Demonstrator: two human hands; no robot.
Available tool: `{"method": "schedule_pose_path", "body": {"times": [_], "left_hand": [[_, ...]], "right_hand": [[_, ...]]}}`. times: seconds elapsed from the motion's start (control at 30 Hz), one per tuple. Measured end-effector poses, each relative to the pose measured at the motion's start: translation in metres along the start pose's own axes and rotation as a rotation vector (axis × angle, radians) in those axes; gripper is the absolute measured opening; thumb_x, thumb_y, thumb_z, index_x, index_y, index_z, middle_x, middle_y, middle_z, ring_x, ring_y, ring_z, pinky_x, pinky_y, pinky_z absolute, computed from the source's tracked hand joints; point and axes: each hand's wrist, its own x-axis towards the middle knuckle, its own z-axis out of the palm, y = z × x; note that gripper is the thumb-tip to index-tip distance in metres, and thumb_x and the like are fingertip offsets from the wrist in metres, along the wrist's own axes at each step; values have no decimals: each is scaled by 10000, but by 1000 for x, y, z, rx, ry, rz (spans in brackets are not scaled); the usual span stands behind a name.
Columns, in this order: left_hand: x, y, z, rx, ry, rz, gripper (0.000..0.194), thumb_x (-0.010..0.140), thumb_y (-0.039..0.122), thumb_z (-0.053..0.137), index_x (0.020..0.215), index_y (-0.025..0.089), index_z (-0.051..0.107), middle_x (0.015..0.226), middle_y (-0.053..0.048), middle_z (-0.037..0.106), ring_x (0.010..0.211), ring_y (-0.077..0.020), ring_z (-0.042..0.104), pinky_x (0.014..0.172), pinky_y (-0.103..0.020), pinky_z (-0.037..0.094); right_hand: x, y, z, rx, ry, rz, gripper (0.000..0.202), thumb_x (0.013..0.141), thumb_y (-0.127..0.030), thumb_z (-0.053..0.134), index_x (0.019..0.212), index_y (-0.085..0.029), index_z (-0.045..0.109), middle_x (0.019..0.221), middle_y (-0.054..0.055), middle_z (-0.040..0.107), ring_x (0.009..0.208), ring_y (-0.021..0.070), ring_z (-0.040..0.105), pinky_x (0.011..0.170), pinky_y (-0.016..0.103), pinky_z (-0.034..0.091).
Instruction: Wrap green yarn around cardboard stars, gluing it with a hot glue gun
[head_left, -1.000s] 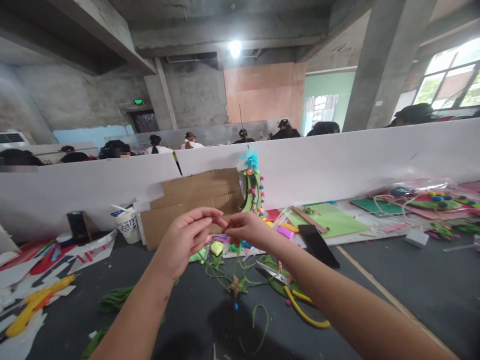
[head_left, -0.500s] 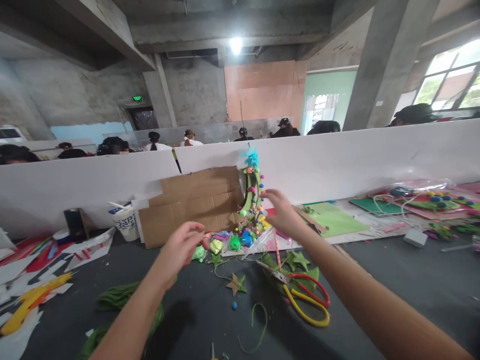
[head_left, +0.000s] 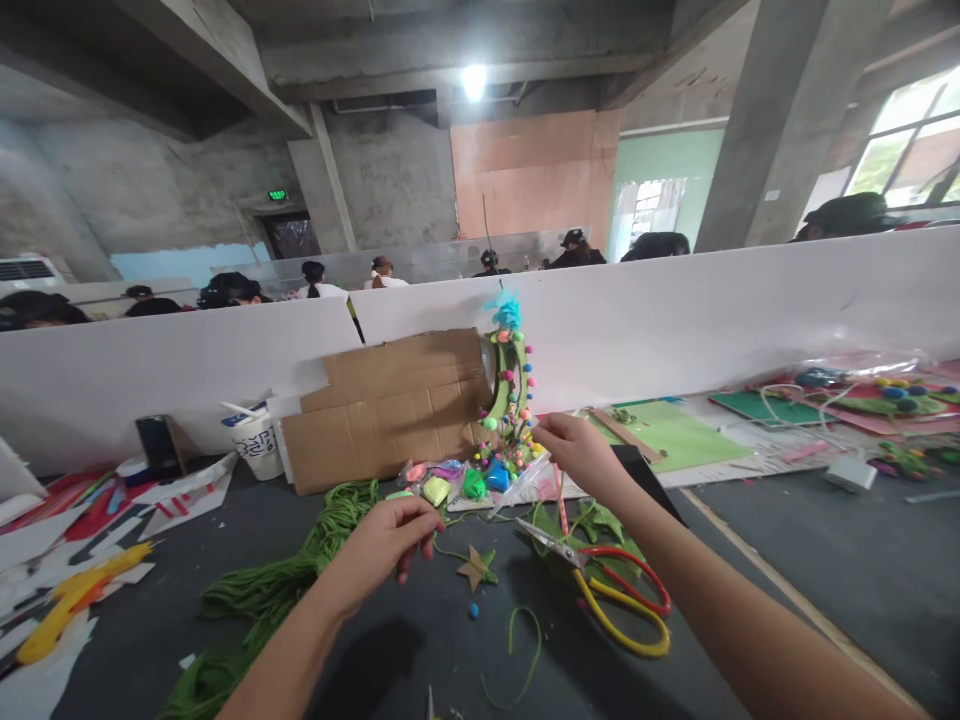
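Note:
Above the dark table, my left hand (head_left: 396, 540) has its fingers curled near the clay packets; what it holds, if anything, is too small to make out. My right hand (head_left: 577, 450) reaches to the base of a green decoration (head_left: 517, 385) with coloured balls and a blue feathery top, its fingertips pinched at the right side. A star (head_left: 472, 568) in brown and green lies between my hands. Scissors (head_left: 600, 580) with red and yellow handles rest on green pieces below my right hand. Green yarn (head_left: 330, 535) lies partly behind my left hand.
Brown cardboard (head_left: 390, 410) leans on the white partition (head_left: 645, 330). A paper cup (head_left: 255, 440) and a yellow glue gun (head_left: 75, 600) are at left. Green sheets (head_left: 675, 435) and a white box (head_left: 850, 474) lie at right. People sit beyond the partition.
My left hand has moved down and right, curling its fingers and uncovering more yarn. My right hand has dropped from the decoration's middle toward its base, its fingers closing together.

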Motion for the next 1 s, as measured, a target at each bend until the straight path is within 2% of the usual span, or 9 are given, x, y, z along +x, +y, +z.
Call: {"method": "schedule_pose_path", "body": {"times": [0.1,0.17,0.27,0.33,0.53,0.7,0.77,0.83,1.0], "left_hand": [[5,-2,18,-18,-21,-8,282,780,415,567,676,154,583,553,30,570,365,-60,408,381,-189,344],[8,1,29,-31,-57,-14,284,784,421,559,683,157,576,556,29,575,369,-61,416,380,-186,347],[8,4,37,-39,-92,-28,283,798,430,535,710,164,573,537,39,562,353,-58,396,356,-178,328],[7,2,35,-31,-88,-40,281,802,428,530,719,164,578,523,49,539,343,-53,368,342,-171,310],[5,-9,23,8,-43,-73,286,772,437,553,691,163,574,513,54,521,344,-52,361,341,-172,306],[12,-5,40,57,-41,-45,288,752,441,556,676,165,573,543,47,523,364,-65,376,366,-197,339],[16,-2,47,93,-45,-31,298,754,454,540,660,172,554,533,45,520,360,-77,381,363,-212,334],[21,-1,50,145,-24,-14,303,763,464,517,649,183,526,528,47,510,358,-88,384,364,-224,321],[29,-22,40,348,107,24,269,828,432,410,747,201,523,651,26,530,541,-150,519,540,-268,402]], "right_hand": [[-13,-3,12,-26,-39,-87,79,718,-141,525,706,-183,592,829,83,638,914,249,567,774,329,407],[-27,-11,27,3,-147,-174,199,676,-90,553,827,-197,627,1014,66,637,1028,229,530,843,303,392],[-41,-18,49,72,-352,-227,140,774,-173,542,871,-213,634,837,-3,667,773,152,604,679,228,447],[-43,-14,57,92,-397,-208,109,815,-204,518,845,-196,622,702,-28,630,626,124,573,559,197,417],[-38,12,48,13,-262,-110,122,818,-159,468,767,-157,579,644,1,555,622,157,518,584,252,379],[-52,6,51,4,-268,-176,265,715,-62,526,946,-167,604,982,72,620,960,216,542,830,302,376],[-57,-2,58,39,-334,-209,376,725,-88,552,1078,-217,571,1011,29,634,938,179,571,782,244,403],[-58,-6,67,49,-361,-193,314,802,-139,507,1098,-231,561,922,0,659,822,148,604,682,210,417],[-46,11,79,-80,-297,-72,196,886,-206,428,856,-180,620,792,21,655,755,164,599,621,230,384]]}}
